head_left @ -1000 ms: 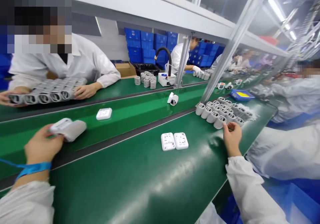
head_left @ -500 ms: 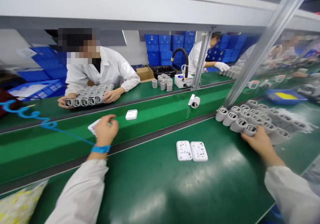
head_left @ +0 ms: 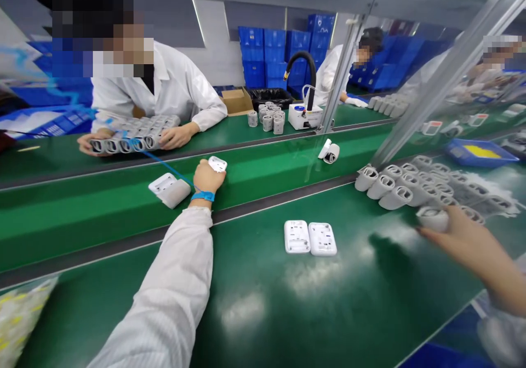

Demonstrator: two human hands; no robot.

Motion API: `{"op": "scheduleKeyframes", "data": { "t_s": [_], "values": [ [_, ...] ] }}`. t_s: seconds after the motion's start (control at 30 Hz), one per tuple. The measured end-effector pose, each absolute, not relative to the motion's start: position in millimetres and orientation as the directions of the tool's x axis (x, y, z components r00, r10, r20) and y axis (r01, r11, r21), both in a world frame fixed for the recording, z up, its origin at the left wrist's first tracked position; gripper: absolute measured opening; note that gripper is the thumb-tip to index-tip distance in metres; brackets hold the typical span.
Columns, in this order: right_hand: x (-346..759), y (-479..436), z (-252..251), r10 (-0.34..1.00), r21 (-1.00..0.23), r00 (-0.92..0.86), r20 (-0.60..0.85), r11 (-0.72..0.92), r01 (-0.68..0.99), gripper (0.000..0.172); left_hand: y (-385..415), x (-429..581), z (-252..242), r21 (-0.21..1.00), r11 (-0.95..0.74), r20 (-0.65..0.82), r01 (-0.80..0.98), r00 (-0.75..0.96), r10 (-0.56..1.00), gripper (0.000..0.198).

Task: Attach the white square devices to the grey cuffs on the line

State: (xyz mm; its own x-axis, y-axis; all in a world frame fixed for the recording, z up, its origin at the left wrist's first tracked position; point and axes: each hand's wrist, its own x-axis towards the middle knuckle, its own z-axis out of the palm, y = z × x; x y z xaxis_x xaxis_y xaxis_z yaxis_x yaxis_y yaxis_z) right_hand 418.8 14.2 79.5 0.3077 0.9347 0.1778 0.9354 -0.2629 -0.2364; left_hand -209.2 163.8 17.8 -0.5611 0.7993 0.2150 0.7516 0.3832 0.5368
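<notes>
My left hand (head_left: 209, 177), a blue strap around its wrist, reaches over the green conveyor belt with its fingers closed on a white plastic casing (head_left: 217, 164). To its left on the belt lie a flat white unit (head_left: 161, 183) and a grey piece (head_left: 176, 193) against it. At the right, my right hand (head_left: 462, 231) grips a grey rolled cuff (head_left: 432, 219), lifted a little above the bench beside several standing rolled cuffs (head_left: 395, 197). Two white casings (head_left: 296, 237) lie side by side on the bench between my hands, inner sides up.
A white unit with a cuff (head_left: 330, 152) stands on the belt near a metal post (head_left: 339, 77). Across the belt, a co-worker (head_left: 164, 83) holds a block of rolled cuffs (head_left: 123, 144). A blue tray (head_left: 480, 155) is at right, a plastic bag (head_left: 24, 316) at lower left.
My left hand has moved right along the belt to the white casing, leaving the white unit and grey piece behind. My right hand has drawn a rolled cuff away from the group, rightward.
</notes>
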Motion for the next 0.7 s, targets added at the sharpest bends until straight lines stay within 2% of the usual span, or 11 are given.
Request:
{"op": "scheduleKeyframes", "data": {
  "t_s": [0.07, 0.13, 0.2, 0.27, 0.3, 0.33, 0.4, 0.47, 0.53, 0.7],
  "values": [
    [370, 0, 79, 0.973, -0.577, 0.229, 0.018, -0.177, 0.797, 0.064, 153, -194, 17, 0.656, 0.286, 0.306, 0.699, -0.592, 0.746, 0.075],
    [309, -10, 72, 0.994, -0.878, -0.031, -0.102, -0.076, 0.473, 0.073, 138, -170, 17, 0.851, 0.094, 0.311, 0.516, -0.64, 0.702, 0.08],
    [245, -16, 63, 0.96, -0.993, -0.258, -0.107, -0.092, 0.071, 0.069, 116, -141, 19, 0.979, -0.124, 0.2, 0.163, -0.637, 0.744, 0.073],
    [186, -19, 55, 0.907, -0.949, -0.416, -0.066, -0.186, -0.256, 0.06, 87, -112, 20, 0.94, -0.241, 0.075, -0.242, -0.543, 0.837, 0.058],
    [161, -21, 53, 0.875, -0.906, -0.48, -0.06, -0.25, -0.342, 0.057, 69, -99, 21, 0.879, -0.249, 0.02, -0.405, -0.491, 0.871, 0.051],
    [139, -23, 51, 0.851, -0.867, -0.521, -0.06, -0.303, -0.396, 0.055, 52, -88, 22, 0.814, -0.231, -0.034, -0.532, -0.442, 0.897, 0.046],
    [108, -27, 49, 0.834, -0.832, -0.549, -0.058, -0.344, -0.436, 0.055, 17, -74, 22, 0.711, -0.187, -0.099, -0.678, -0.36, 0.927, 0.039],
    [93, -30, 46, 0.86, -0.849, -0.508, -0.039, -0.297, -0.438, 0.057, -13, -66, 21, 0.674, -0.151, -0.131, -0.723, -0.317, 0.939, 0.037],
    [89, -34, 41, 0.881, -0.873, -0.472, -0.025, -0.25, -0.42, 0.059, -36, -62, 19, 0.696, -0.163, -0.132, -0.699, -0.347, 0.928, 0.037],
    [97, -44, 33, 0.843, -0.853, -0.525, -0.121, -0.359, -0.379, 0.056, -74, -53, 13, 0.873, -0.275, 0.076, -0.402, -0.446, 0.892, 0.037]
  ]
}}
